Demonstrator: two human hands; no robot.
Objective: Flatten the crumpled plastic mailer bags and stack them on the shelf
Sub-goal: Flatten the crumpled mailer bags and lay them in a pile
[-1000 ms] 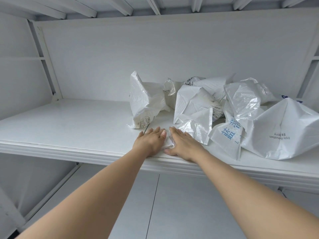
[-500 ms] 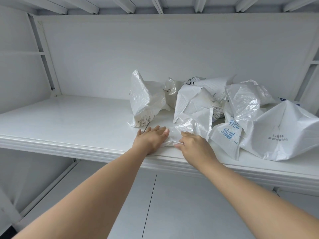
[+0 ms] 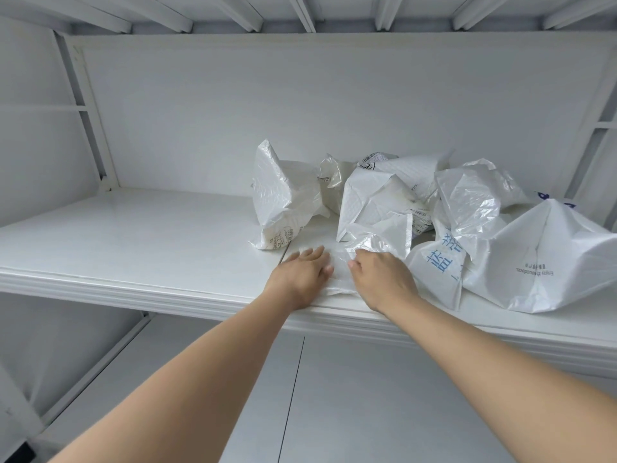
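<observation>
A small clear-white mailer bag lies near the front edge of the white shelf. My left hand presses flat on the bag's left part, fingers together. My right hand has its fingers curled around the bag's crumpled right part. Behind and to the right sits a heap of crumpled white mailer bags: one standing upright, a padded one, a thin translucent one, one with blue characters and a large one.
The shelf's left half is bare white board, bounded by the back panel and a white metal upright. Slats of the shelf above hang overhead. Below the front lip a grey floor shows.
My right hand went from lying flat on the bag to curling its fingers and gripping the bag's crumpled right part. My left hand stayed pressed on the bag, shifting slightly left.
</observation>
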